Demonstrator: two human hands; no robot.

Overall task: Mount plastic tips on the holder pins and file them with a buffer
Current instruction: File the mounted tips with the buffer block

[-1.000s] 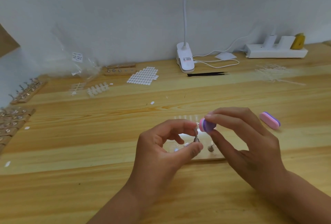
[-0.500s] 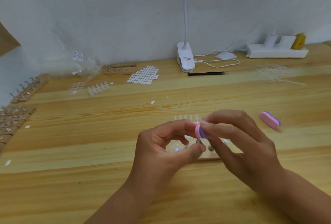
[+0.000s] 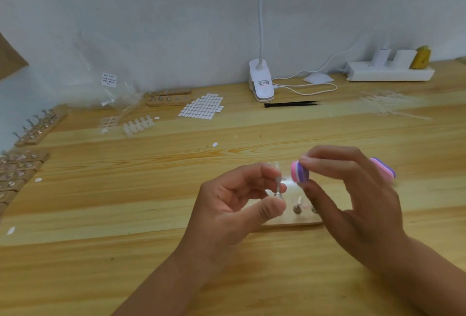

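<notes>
My left hand (image 3: 234, 204) pinches a small metal holder pin (image 3: 278, 188) between thumb and forefinger, lifted above the wooden holder block (image 3: 290, 221). A clear plastic tip seems to sit on the pin's top, too blurred to be sure. My right hand (image 3: 353, 194) pinches a pink and purple buffer (image 3: 298, 171) by its end, a short gap to the right of the pin. On the block two more pins (image 3: 297, 208) stand between my hands.
A second pink and purple buffer (image 3: 384, 169) lies behind my right hand. Farther back are black tweezers (image 3: 290, 104), a white clip lamp (image 3: 261, 82), a sticker sheet (image 3: 201, 108), tip strips (image 3: 137, 126) and a power strip (image 3: 389, 73). More wooden pin holders (image 3: 37, 126) line the left edge.
My right hand drew the buffer off the pin, up and to the right. My left hand raised the pin slightly.
</notes>
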